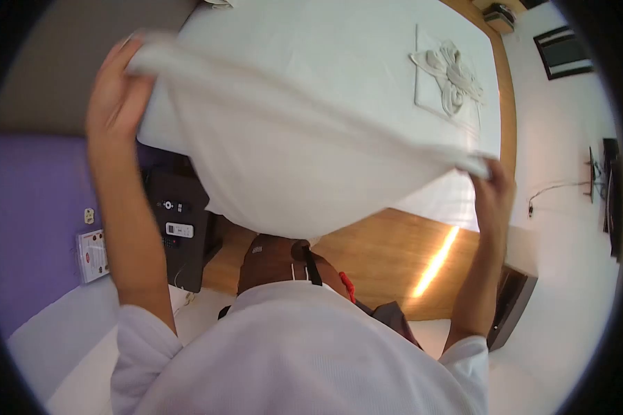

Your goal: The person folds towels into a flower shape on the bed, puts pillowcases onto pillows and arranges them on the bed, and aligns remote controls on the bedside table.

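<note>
A white cloth (284,149) is stretched out in the air between my hands, its lower edge hanging in a curve before my waist. My left hand (115,97) grips one corner at the upper left, with fingers closed and slightly blurred. On the right, lower down, my right hand (493,194) is closed on the opposite corner. The cloth hangs in front of a bed (311,34) with a white sheet and hides part of it. Farther along the bed lies a towel folded into a flower-like shape (455,77), apart from both hands.
A dark nightstand (187,266) at left bears a white remote control (179,229) and other small items. Beside it a printed card (92,256) stands against the purple wall panel (31,207). Wooden floor (367,256) shows a sunlit strip. A dark cabinet (512,304) is at right.
</note>
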The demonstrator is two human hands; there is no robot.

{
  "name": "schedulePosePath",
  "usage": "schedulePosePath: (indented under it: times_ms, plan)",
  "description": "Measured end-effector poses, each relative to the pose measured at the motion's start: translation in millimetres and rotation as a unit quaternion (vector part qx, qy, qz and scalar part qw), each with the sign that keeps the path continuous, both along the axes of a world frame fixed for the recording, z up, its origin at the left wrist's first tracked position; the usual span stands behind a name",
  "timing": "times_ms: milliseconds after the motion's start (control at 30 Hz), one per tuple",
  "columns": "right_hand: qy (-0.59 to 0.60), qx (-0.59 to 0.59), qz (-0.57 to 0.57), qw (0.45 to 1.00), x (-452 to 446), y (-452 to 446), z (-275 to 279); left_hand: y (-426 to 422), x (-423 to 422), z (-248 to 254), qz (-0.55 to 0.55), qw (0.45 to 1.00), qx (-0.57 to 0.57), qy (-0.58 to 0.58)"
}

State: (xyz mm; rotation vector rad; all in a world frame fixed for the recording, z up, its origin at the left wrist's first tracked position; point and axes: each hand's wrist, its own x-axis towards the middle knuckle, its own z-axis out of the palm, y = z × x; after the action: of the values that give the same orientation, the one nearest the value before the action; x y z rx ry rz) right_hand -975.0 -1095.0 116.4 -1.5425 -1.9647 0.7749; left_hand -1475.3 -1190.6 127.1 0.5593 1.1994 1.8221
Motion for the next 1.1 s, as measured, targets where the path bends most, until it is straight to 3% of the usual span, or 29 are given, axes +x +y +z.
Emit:
schedulePosePath:
  times_ms: [67, 133, 200, 233, 267, 300, 367, 400, 433, 467, 533, 600, 700, 867, 933, 967, 1033, 1100]
  plan:
    - [0.124, -0.052, -0.012, 0.991, -34, 72, -44, 88, -31, -45, -0.019, 0.997, 0.067, 0.038]
    - [0.059, -0.073, -0.048, 0.994, -57, 135, -106, 131, -20, -67, 0.036, 0.998, 0.005, 0.048]
    - [-0.061, -0.049, -0.082, 0.994, -72, 186, -189, 136, 0, -108, 0.033, 0.986, -0.078, 0.143]
    - [-0.055, -0.098, -0.068, 0.991, -89, 192, -207, 122, 11, -144, 0.019, 0.953, -0.097, 0.287]
    - [0.002, -0.101, -0.043, 0.994, -68, 223, -277, 107, 22, -180, 0.023, 0.899, -0.113, 0.423]
    - [-0.066, -0.164, -0.049, 0.983, -83, 230, -296, 76, 36, -197, 0.011, 0.859, -0.224, 0.460]
    - [0.011, -0.244, -0.091, 0.965, -135, 221, -292, 2, 51, -275, 0.092, 0.787, -0.338, 0.509]
    - [0.020, -0.265, -0.103, 0.958, -144, 229, -305, -37, 55, -298, 0.106, 0.813, -0.423, 0.386]
    - [0.028, -0.282, -0.115, 0.952, -154, 244, -320, -79, 65, -336, 0.124, 0.870, -0.430, 0.209]
    - [0.033, -0.296, -0.126, 0.946, -158, 256, -333, -121, 75, -374, 0.169, 0.886, -0.431, 0.030]
    - [0.050, -0.288, -0.149, 0.945, -154, 277, -365, -169, 119, -402, 0.179, 0.798, -0.513, -0.260]
    - [0.108, -0.321, -0.167, 0.926, -142, 295, -403, -221, 186, -470, 0.132, 0.812, -0.408, -0.395]
    - [0.179, -0.413, -0.200, 0.870, -134, 303, -425, -220, 249, -524, 0.044, 0.835, -0.359, -0.415]
    - [0.086, -0.455, -0.190, 0.866, -123, 307, -438, -230, 352, -669, 0.024, 0.917, -0.295, -0.268]
    - [0.074, -0.479, -0.202, 0.851, -124, 304, -439, -176, 314, -595, 0.078, 0.817, -0.360, -0.445]
    - [0.073, -0.493, -0.197, 0.844, -126, 305, -439, -172, 319, -598, 0.161, 0.776, -0.341, -0.506]
    - [0.071, -0.517, -0.192, 0.831, -130, 301, -433, -171, 327, -608, 0.309, 0.668, -0.286, -0.614]
    - [0.082, -0.545, -0.154, 0.820, -133, 298, -433, -155, 323, -594, 0.441, 0.612, -0.124, -0.644]
